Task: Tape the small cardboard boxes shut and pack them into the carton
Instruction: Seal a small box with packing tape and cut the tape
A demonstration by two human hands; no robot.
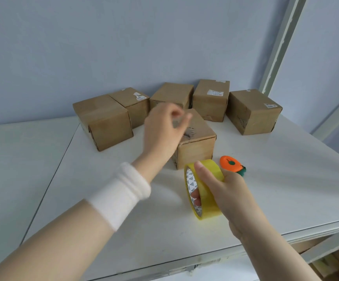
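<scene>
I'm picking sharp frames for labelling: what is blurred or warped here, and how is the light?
Head view: left hand smeared by motion, fingertips unreadable; right hand and its yellow tape roll sharp. Head view: wide-angle warp tilts the shelf post at right. Head view: soft, even light, faint shadows beside the cardboard boxes, no strong glare.

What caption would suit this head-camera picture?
Right hand grips a yellow tape roll; left hand, blurred, hovers over the nearest cardboard box.
</scene>
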